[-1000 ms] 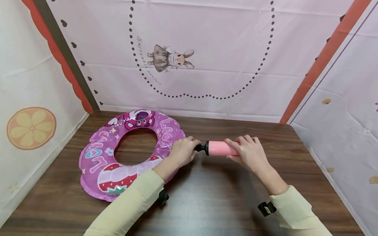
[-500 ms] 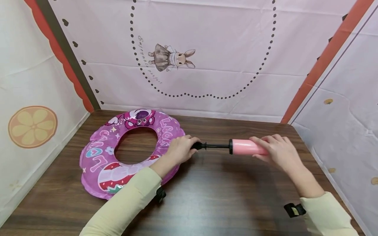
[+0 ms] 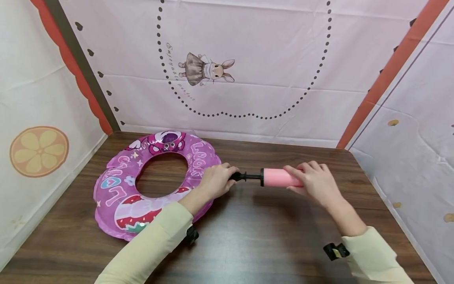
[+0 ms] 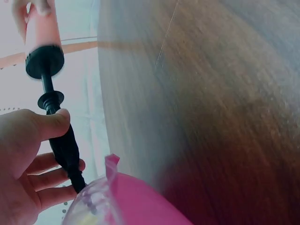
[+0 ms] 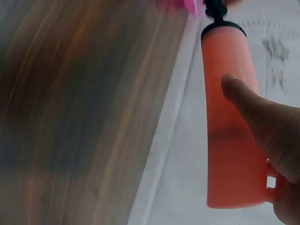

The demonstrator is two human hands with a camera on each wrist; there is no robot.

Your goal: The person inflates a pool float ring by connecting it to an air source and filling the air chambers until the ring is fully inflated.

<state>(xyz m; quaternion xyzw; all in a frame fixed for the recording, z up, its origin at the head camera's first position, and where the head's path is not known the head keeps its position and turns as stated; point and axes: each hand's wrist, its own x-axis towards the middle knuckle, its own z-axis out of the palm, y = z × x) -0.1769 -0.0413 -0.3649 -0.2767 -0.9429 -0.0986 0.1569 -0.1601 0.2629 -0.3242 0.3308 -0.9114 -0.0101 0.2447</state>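
Note:
A pink hand pump with a black end cap and black rod lies level above the table, right of a purple inflatable swim ring. My left hand holds the pump's black nozzle piece, thumb on one side and fingers on the other. In the left wrist view, its tip meets the ring's clear valve area; the exact joint is hard to make out. My right hand grips the pink barrel, its thumb along the side. A short length of rod shows between cap and nozzle piece.
The dark wood table carries the swim ring on its left half. A printed cloth backdrop rises behind the table, with cloth walls on both sides. A black strap mount sits at my right wrist.
My right hand pulled the barrel right, drawing the rod out, then moved it partway back left, so less rod shows now. The left hand stays almost still at the nozzle piece.

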